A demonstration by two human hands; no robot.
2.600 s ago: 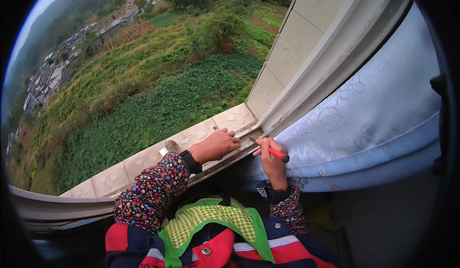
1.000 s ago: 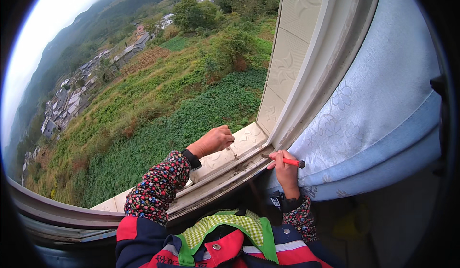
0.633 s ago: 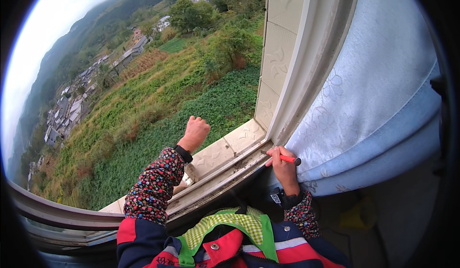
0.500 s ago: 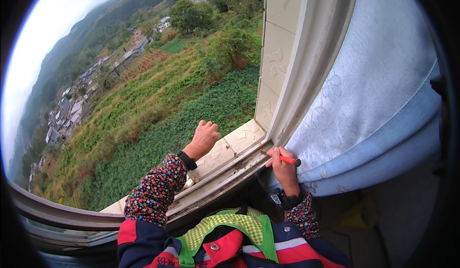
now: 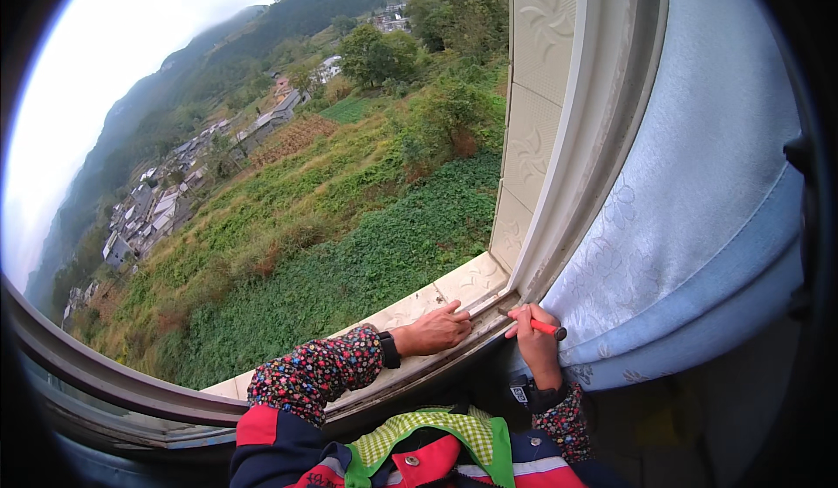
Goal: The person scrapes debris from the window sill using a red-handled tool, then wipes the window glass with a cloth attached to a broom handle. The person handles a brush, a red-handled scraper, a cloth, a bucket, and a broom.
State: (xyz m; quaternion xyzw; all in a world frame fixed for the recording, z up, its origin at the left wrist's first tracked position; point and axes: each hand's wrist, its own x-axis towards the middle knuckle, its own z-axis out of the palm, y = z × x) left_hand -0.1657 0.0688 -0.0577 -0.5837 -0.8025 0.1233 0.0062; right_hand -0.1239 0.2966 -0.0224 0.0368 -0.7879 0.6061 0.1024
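Note:
My right hand is closed around a slim red-handled tool with a dark butt end. Its thin front end points into the dirty window track, close to the frame's corner; the exact tip is hard to make out. My left hand lies over the sill beside the track, fingers loosely stretched toward the right hand and nothing visible in them. Under it runs the pale tiled sill, with dark specks of dirt on it.
A light blue curtain hangs at the right, touching the area by my right hand. The white window frame rises from the corner. At left a sash rail curves past. Outside the open window, a green slope drops away.
My left hand has come down from above the sill and moved right, its fingers uncurling onto the sill's edge. The right hand keeps the red-handled tool at the track corner. The view has shifted slightly.

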